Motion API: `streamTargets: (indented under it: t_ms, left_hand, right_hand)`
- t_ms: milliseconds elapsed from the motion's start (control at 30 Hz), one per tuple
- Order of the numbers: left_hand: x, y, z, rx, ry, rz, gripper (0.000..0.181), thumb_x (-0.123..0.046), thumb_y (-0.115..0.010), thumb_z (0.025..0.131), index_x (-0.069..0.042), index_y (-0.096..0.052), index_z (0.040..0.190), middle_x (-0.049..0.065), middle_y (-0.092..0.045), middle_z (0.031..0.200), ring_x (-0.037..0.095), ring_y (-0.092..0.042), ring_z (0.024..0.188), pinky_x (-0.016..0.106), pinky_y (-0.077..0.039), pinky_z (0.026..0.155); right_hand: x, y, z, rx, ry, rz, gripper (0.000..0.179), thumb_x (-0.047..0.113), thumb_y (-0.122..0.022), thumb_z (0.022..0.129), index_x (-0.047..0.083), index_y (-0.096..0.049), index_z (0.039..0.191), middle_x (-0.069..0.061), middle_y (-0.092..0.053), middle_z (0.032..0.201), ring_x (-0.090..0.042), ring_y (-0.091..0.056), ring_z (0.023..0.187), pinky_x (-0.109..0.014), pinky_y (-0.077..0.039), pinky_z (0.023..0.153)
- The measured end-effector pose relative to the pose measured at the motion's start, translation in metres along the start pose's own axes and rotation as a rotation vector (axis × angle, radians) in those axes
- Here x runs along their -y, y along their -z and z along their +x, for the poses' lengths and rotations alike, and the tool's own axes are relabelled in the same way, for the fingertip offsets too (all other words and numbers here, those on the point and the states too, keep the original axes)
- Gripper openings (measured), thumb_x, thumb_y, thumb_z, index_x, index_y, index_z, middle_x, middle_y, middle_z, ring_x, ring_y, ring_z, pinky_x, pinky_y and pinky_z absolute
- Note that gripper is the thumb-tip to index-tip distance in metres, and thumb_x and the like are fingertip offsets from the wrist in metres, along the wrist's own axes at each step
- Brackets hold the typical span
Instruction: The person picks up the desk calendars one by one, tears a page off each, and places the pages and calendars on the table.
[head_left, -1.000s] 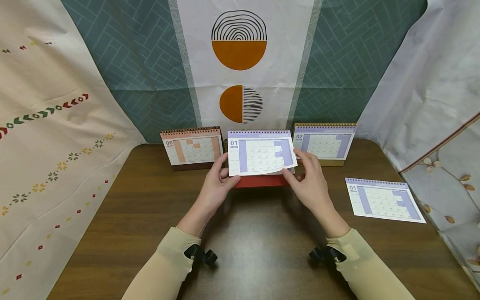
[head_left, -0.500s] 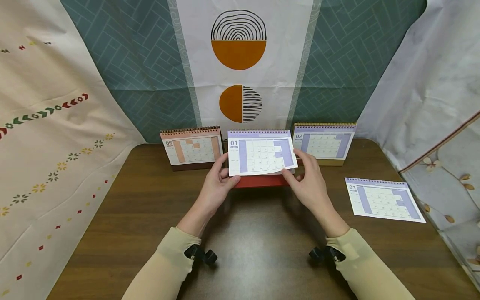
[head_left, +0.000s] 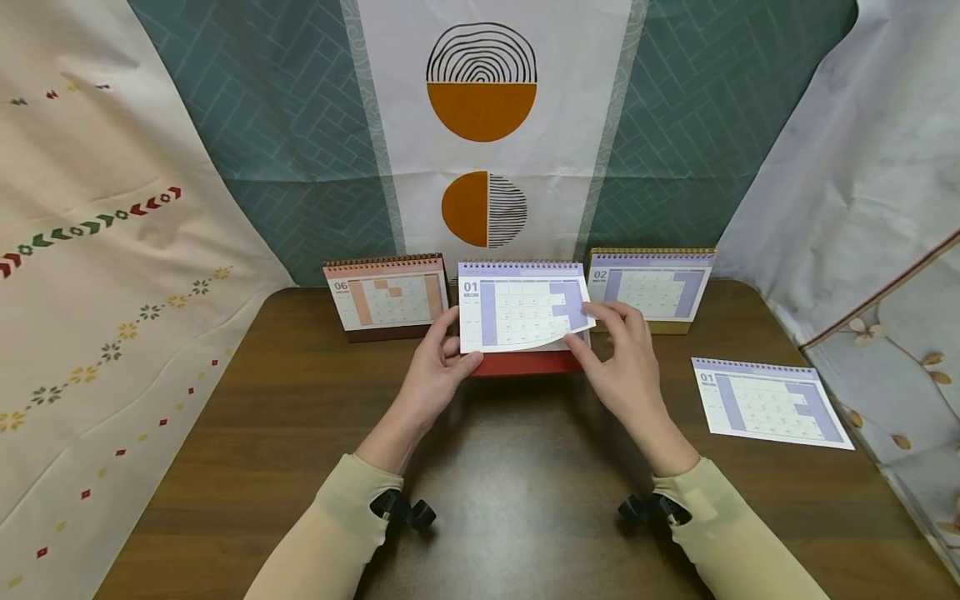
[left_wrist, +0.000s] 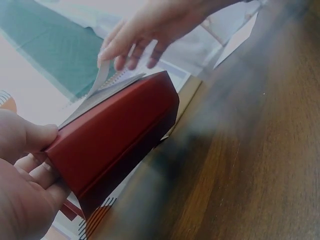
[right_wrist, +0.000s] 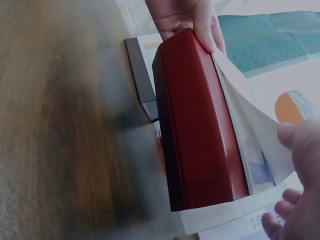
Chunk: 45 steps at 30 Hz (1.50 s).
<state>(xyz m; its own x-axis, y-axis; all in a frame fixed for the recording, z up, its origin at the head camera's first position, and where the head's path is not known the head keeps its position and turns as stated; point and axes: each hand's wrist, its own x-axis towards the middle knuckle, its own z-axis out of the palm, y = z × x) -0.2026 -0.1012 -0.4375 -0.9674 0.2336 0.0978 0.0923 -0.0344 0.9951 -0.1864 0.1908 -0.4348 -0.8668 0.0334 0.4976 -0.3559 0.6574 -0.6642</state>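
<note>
A desk calendar with a red base [head_left: 521, 364] and a spiral along its top stands at the middle back of the table, its front page [head_left: 525, 304] marked 01. My left hand [head_left: 435, 367] grips the calendar's left side, thumb in front and fingers behind, as the left wrist view confirms. With thumb and fingers my right hand [head_left: 624, 362] pinches the lower right corner of that page. The corner curls forward, away from the sheets behind it, and a gap beneath the curved page [right_wrist: 250, 107] shows in the right wrist view.
To the left stands an orange-topped calendar [head_left: 386, 300] marked 06; to the right, a purple-topped one [head_left: 651, 292] marked 02. A loose 01 page [head_left: 772, 400] lies on the wooden table [head_left: 495, 500] near its right edge. Patterned cloths hang behind and at both sides.
My right hand has lifted the page's lower right corner further from the sheets behind, and its fingers have shifted onto the page's edge. The left hand keeps its hold.
</note>
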Motion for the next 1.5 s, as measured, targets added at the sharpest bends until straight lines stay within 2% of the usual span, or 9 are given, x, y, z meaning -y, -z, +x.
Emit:
streamTargets:
  t_ms: [167,333,567,833,967,1067,1200,1367,1500]
  left_hand:
    - [0.002,0.000,0.001,0.007,-0.010,0.004,0.083,0.011,-0.068,0.104,-0.015,-0.030,0.173,0.024,-0.074,0.131,0.025,-0.075,0.109,0.027,-0.060,0.086]
    - [0.002,0.000,0.001,0.008,-0.017,0.008,0.084,0.013,-0.068,0.103,-0.013,-0.029,0.173,0.025,-0.073,0.133,0.027,-0.076,0.110,0.028,-0.061,0.088]
    - [0.001,0.000,0.000,0.016,-0.022,0.017,0.085,0.013,-0.069,0.103,-0.013,-0.028,0.173,0.024,-0.073,0.133,0.028,-0.076,0.109,0.028,-0.060,0.088]
    - [0.002,0.001,0.000,0.026,-0.025,-0.004,0.084,0.013,-0.067,0.103,-0.013,-0.029,0.173,0.025,-0.072,0.136,0.034,-0.075,0.116,0.029,-0.060,0.091]
    - [0.003,0.001,0.001,0.004,-0.023,0.003,0.076,0.012,-0.065,0.105,-0.008,-0.033,0.171,0.025,-0.072,0.136,0.031,-0.074,0.116,0.028,-0.060,0.090]
    - [0.003,0.000,0.001,-0.023,-0.017,0.008,0.066,0.012,-0.065,0.105,-0.003,-0.041,0.164,0.025,-0.072,0.136,0.028,-0.074,0.114,0.026,-0.059,0.089]
    - [0.002,-0.001,0.000,-0.050,-0.008,0.014,0.051,0.011,-0.065,0.105,0.003,-0.048,0.153,0.025,-0.072,0.136,0.031,-0.073,0.114,0.025,-0.058,0.089]
    - [0.000,-0.002,-0.001,-0.084,-0.004,0.018,0.046,0.011,-0.065,0.104,0.004,-0.050,0.147,0.026,-0.072,0.135,0.033,-0.073,0.113,0.025,-0.058,0.087]
    - [-0.001,-0.002,-0.002,-0.089,-0.005,0.017,0.044,0.011,-0.064,0.104,0.004,-0.050,0.145,0.026,-0.073,0.134,0.039,-0.073,0.116,0.028,-0.058,0.089]
  right_hand:
    - [-0.003,0.001,0.005,-0.054,0.127,-0.042,0.035,0.017,-0.093,0.092,0.009,-0.082,0.124,-0.018,-0.056,0.148,-0.039,-0.047,0.137,-0.057,-0.044,0.103]
    - [-0.006,0.004,0.013,-0.093,0.202,-0.057,0.023,0.012,-0.097,0.086,0.009,-0.087,0.107,-0.017,-0.066,0.134,-0.040,-0.053,0.127,-0.052,-0.044,0.096]
    - [-0.007,0.008,0.022,-0.107,0.267,-0.058,0.016,0.011,-0.097,0.085,0.009,-0.090,0.098,-0.013,-0.073,0.116,-0.038,-0.058,0.115,-0.047,-0.044,0.092]
    - [-0.012,0.013,0.027,-0.113,0.262,-0.050,0.011,0.012,-0.093,0.089,0.008,-0.089,0.098,-0.007,-0.079,0.103,-0.031,-0.064,0.107,-0.041,-0.047,0.089]
    - [-0.012,0.015,0.030,-0.071,0.390,-0.144,0.014,0.011,-0.093,0.089,0.008,-0.088,0.102,-0.009,-0.081,0.103,-0.033,-0.066,0.105,-0.045,-0.050,0.090]
    - [-0.011,0.016,0.030,-0.029,0.529,-0.236,0.020,0.007,-0.093,0.088,0.006,-0.087,0.107,-0.012,-0.081,0.105,-0.036,-0.069,0.101,-0.051,-0.052,0.088]
    - [-0.004,0.012,0.031,0.000,0.656,-0.350,0.030,0.003,-0.091,0.089,0.006,-0.084,0.117,-0.013,-0.081,0.108,-0.036,-0.070,0.101,-0.055,-0.054,0.088]
    - [0.006,0.004,0.033,0.012,0.739,-0.489,0.032,0.007,-0.090,0.091,0.010,-0.081,0.122,-0.011,-0.078,0.112,-0.036,-0.066,0.110,-0.055,-0.052,0.094]
    - [0.013,0.000,0.037,0.009,0.757,-0.553,0.031,0.010,-0.092,0.088,0.012,-0.079,0.115,-0.013,-0.074,0.119,-0.038,-0.062,0.119,-0.058,-0.047,0.103]
